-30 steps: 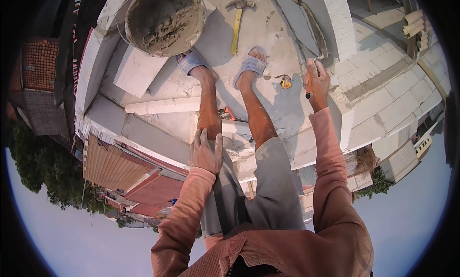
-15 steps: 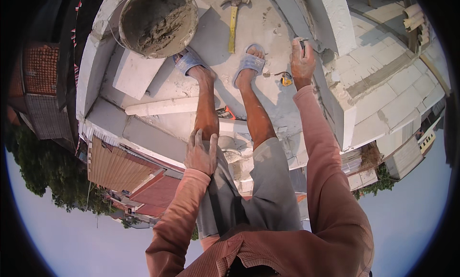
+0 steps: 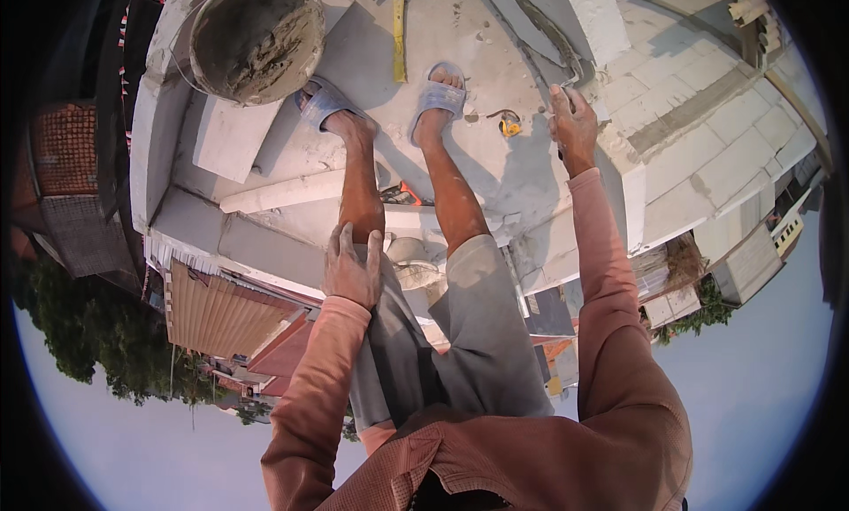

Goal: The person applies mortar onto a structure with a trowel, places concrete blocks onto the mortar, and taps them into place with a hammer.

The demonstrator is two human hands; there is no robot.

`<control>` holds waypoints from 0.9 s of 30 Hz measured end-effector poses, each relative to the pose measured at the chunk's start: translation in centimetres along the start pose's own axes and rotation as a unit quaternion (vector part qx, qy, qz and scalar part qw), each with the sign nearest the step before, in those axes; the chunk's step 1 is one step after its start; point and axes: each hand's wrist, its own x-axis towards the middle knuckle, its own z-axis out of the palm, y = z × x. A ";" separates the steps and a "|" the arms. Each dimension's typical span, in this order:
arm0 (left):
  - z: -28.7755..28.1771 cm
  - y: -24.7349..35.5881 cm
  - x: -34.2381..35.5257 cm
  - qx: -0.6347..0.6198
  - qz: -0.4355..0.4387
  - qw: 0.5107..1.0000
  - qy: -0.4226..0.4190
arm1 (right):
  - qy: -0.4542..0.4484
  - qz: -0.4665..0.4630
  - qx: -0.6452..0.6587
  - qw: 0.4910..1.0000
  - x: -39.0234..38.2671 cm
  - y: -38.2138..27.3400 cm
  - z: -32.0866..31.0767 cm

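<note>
My right hand grips a hand tool, mostly hidden in my fingers, beside a grey ledge with a ragged band of wet mortar. My left hand lies on my left knee with its fingers spread, holding nothing. Left of my sandalled feet stands a bucket part full of grey mortar. A yellow-handled claw hammer lies above my feet; a yellow tape measure lies right of them. A red-handled tool is partly hidden behind my left leg.
White boards and a pale beam lie on the floor at left. A low block wall edges the raised platform. Block courses run along the right, pipes sit top right, and rooftops lie below the edge.
My right hand moved left and up along the ledge, then back right and down a little, still gripping the tool. My left hand stays on my knee. The view has shifted slightly.
</note>
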 end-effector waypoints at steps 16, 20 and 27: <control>0.2 -0.9 0.1 -0.021 0.012 0.999 0.024 | 0.045 -0.036 -0.044 0.997 0.3 -3.4 2.8; 0.1 -0.8 -0.2 -0.029 0.002 0.999 0.022 | -0.019 0.020 0.011 1.000 -0.6 -4.6 -0.8; -0.9 -0.7 0.1 -0.049 -0.006 0.999 0.011 | -0.098 0.089 0.102 0.986 -3.8 -5.2 -1.6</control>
